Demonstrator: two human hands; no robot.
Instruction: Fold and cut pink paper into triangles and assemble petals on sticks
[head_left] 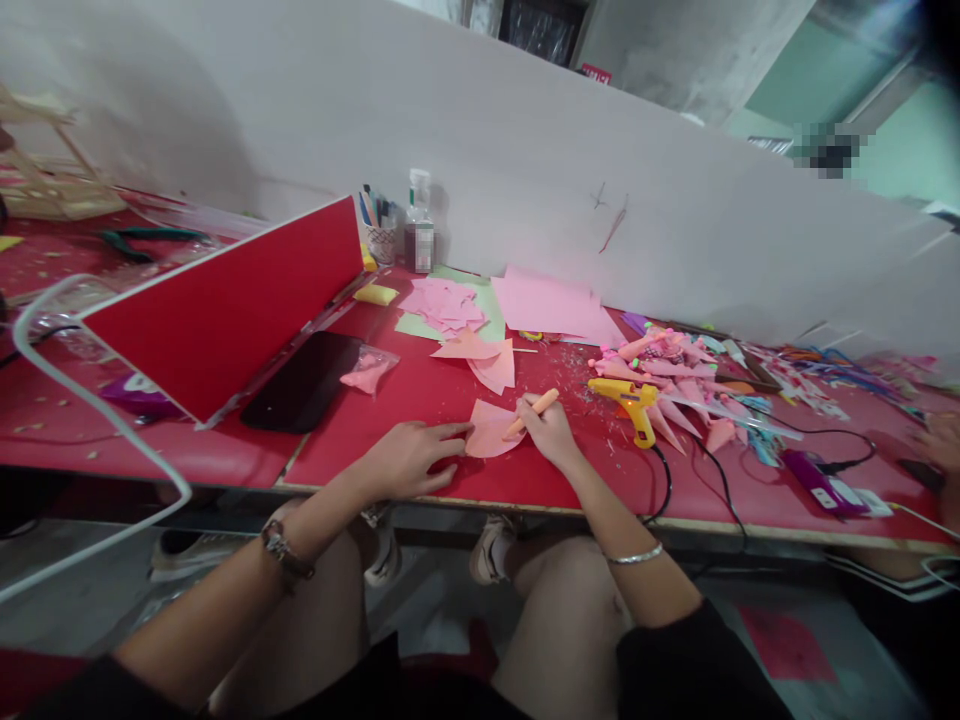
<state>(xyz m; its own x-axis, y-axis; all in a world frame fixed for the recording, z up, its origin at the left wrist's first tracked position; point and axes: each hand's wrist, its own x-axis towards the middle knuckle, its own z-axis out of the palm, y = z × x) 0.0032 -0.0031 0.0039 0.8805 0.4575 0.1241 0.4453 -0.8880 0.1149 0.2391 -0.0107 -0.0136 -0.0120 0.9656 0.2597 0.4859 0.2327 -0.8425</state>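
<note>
On the red tabletop in front of me lies an orange fan-shaped piece of paper. My right hand grips an orange marker slantwise, its lower end at the paper's right part. Fingers of my left hand are stretched apart, and the fingertips touch the paper's left edge. Just behind are more orange paper cutouts, overlapping one another. To the right of my right hand sits a yellow glue gun with a black cord.
Pink cones are heaped at the right, near a purple power strip. Pink sheets lie at the back. Left of me are a black phone and an upright red board. Another person's hand shows far right.
</note>
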